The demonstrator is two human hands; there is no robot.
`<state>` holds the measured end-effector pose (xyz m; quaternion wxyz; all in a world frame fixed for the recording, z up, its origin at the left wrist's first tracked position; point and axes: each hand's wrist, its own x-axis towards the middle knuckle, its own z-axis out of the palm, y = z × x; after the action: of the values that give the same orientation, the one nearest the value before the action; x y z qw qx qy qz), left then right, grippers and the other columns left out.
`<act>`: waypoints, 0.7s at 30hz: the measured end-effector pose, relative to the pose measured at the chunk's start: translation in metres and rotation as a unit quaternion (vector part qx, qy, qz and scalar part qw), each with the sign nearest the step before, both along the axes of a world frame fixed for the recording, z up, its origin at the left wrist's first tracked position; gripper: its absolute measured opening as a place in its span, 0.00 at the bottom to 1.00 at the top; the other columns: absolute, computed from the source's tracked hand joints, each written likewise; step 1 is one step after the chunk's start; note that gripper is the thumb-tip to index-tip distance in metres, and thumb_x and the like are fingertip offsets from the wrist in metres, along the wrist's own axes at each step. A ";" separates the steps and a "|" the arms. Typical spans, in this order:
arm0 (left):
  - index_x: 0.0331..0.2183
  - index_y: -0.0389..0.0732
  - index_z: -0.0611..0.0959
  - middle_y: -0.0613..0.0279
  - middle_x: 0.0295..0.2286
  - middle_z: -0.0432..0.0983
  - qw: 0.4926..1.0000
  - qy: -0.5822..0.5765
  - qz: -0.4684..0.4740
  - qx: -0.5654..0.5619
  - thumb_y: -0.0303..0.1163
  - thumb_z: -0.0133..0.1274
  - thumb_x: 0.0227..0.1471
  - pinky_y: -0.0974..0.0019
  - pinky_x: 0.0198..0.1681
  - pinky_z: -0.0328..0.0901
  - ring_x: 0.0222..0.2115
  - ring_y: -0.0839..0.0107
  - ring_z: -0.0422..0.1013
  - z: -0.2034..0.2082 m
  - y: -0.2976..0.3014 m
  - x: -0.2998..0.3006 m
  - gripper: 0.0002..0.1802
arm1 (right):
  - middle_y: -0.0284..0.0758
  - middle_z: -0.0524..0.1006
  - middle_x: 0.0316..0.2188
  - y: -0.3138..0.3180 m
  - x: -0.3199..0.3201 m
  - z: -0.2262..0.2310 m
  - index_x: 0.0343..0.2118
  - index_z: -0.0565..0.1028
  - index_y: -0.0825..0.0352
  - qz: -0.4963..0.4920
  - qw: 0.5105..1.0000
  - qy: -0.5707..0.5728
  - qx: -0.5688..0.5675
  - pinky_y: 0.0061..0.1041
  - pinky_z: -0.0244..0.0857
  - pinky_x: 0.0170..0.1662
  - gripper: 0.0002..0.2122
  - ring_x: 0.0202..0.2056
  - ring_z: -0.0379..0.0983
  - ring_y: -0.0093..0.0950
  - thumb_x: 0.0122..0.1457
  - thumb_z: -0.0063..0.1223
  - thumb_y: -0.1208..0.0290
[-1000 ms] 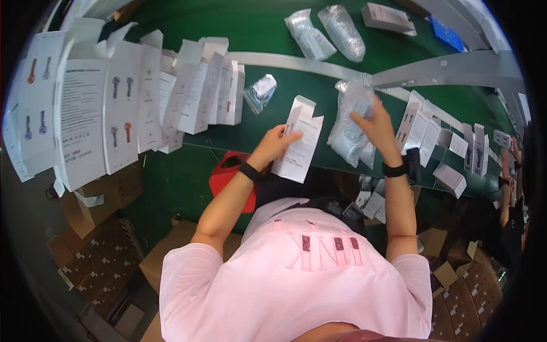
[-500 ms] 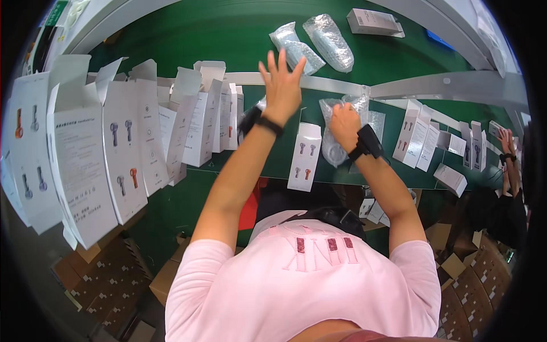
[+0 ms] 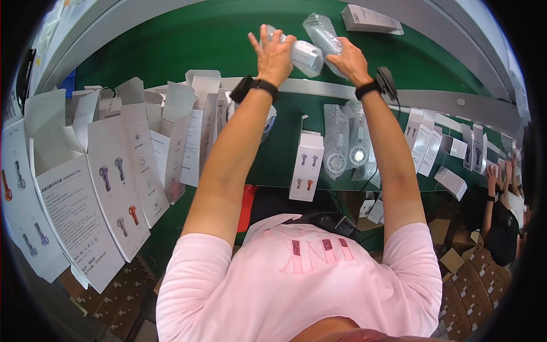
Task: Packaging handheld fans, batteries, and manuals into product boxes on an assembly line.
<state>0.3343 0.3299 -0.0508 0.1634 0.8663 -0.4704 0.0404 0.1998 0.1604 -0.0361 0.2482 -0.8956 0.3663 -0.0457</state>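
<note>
At the far side of the green table, my right hand [image 3: 348, 61] has its fingers and thumb closed round the near end of a clear bubble-wrapped package [image 3: 322, 32]. Just left of it, my left hand [image 3: 274, 60] lies over another bubble-wrapped package [image 3: 306, 58], its fingers spread and partly covering it. What both wraps contain is hard to make out. Nearer to me, bubble-wrapped handheld fans [image 3: 336, 142] lie side by side on the table. To their left is a white carton [image 3: 306, 165] printed with fans, its top flap raised.
Several white fan cartons [image 3: 114, 176] with open flaps stand along the left. More cartons [image 3: 423, 142] are at the right, where another person's hands [image 3: 496, 174] show. A closed white box [image 3: 371, 20] lies at the back. A metal rail [image 3: 313, 87] crosses the table.
My right hand has left the wrapped fans near me and moved up to the far package, now gripped. My left hand has moved slightly up onto the other package.
</note>
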 end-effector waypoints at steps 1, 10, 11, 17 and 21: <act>0.42 0.52 0.78 0.59 0.47 0.69 0.997 0.018 0.031 -0.070 0.26 0.61 0.35 0.28 0.61 0.33 0.59 0.44 0.51 0.009 0.011 -0.008 0.27 | 0.49 0.78 0.37 0.014 -0.011 0.020 0.50 0.71 0.65 -0.002 1.000 -0.030 -0.009 0.38 0.68 0.43 0.29 0.39 0.75 0.46 0.43 0.56 0.59; 0.44 0.35 0.75 0.52 0.39 0.71 0.860 0.422 0.004 -0.287 0.32 0.67 0.33 0.58 0.49 0.62 0.43 0.54 0.67 0.160 0.129 -0.155 0.32 | 0.47 0.75 0.45 0.112 -0.212 0.117 0.51 0.70 0.66 -0.044 0.993 0.112 0.003 0.37 0.66 0.46 0.25 0.46 0.72 0.43 0.48 0.57 0.65; 0.45 0.35 0.75 0.53 0.39 0.72 0.822 0.498 0.005 -0.275 0.32 0.66 0.34 0.60 0.48 0.62 0.41 0.57 0.69 0.169 0.133 -0.165 0.32 | 0.47 0.74 0.42 0.117 -0.223 0.101 0.52 0.68 0.65 -0.070 0.988 0.132 -0.036 0.39 0.66 0.45 0.26 0.44 0.71 0.45 0.48 0.57 0.65; 0.45 0.35 0.75 0.57 0.41 0.74 0.719 0.640 -0.052 -0.267 0.31 0.63 0.39 0.64 0.48 0.63 0.40 0.66 0.71 0.200 0.148 -0.198 0.29 | 0.49 0.73 0.41 0.095 -0.272 0.011 0.56 0.64 0.65 -0.105 0.993 0.051 -0.030 0.43 0.65 0.44 0.31 0.44 0.69 0.48 0.50 0.60 0.59; 0.53 0.33 0.71 0.58 0.48 0.71 0.435 0.851 -0.142 -0.258 0.38 0.57 0.46 0.65 0.52 0.62 0.46 0.70 0.69 0.157 0.169 -0.207 0.33 | 0.52 0.70 0.49 0.094 -0.261 0.050 0.58 0.62 0.68 -0.091 0.993 0.035 -0.064 0.38 0.61 0.52 0.33 0.50 0.68 0.46 0.53 0.59 0.55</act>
<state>0.1271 0.4992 0.1062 0.7004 0.3019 -0.1782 -0.6218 -0.0607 0.2544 0.0134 0.1724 -0.8738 0.4508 -0.0599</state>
